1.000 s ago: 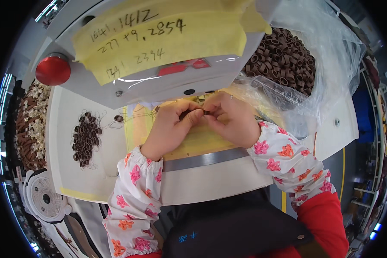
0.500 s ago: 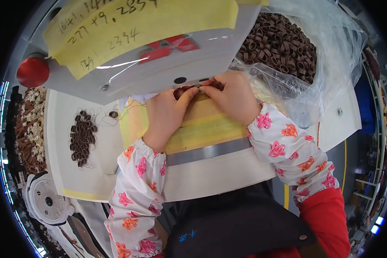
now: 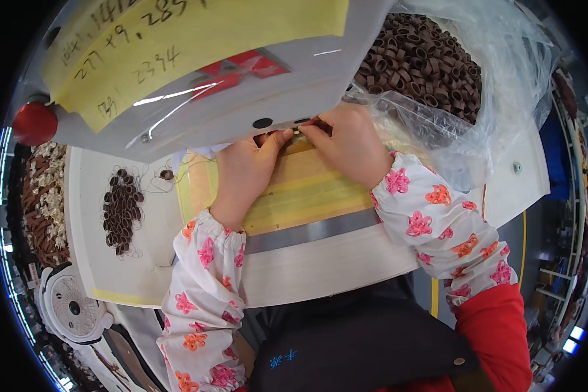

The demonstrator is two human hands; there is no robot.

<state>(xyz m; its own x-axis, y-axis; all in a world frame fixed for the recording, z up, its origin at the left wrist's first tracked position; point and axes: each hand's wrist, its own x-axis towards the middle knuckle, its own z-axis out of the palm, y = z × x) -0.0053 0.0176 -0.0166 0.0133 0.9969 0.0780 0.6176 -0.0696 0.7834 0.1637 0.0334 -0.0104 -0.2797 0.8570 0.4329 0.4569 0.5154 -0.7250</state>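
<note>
Both my hands meet under the front edge of a pale grey sewing machine head point(image 3: 215, 117), over a work surface covered with yellow tape point(image 3: 307, 202). My left hand point(image 3: 251, 160) is closed, its thumb pointing right. My right hand point(image 3: 349, 140) is closed opposite it, thumb and fingers pinched together. The thumb tips nearly touch. Something small and dark seems to lie between the fingers, but shade and the machine head hide what it is. Left of my left hand lies a cluster of small brown loops point(image 3: 123, 212) with loose threads; a single brown loop point(image 3: 166, 174) lies nearer the machine.
A clear plastic bag point(image 3: 513, 98) at the back right holds a heap of brown loops point(image 3: 424, 68). A red knob point(image 3: 34, 124) juts from the machine's left end. A white fan point(image 3: 74, 307) stands at the lower left. A metal strip point(image 3: 313, 230) crosses the table's front.
The machine head and table appear shifted slightly left in the picture. My hands remain pinched together beneath the machine head, with only small finger movement.
</note>
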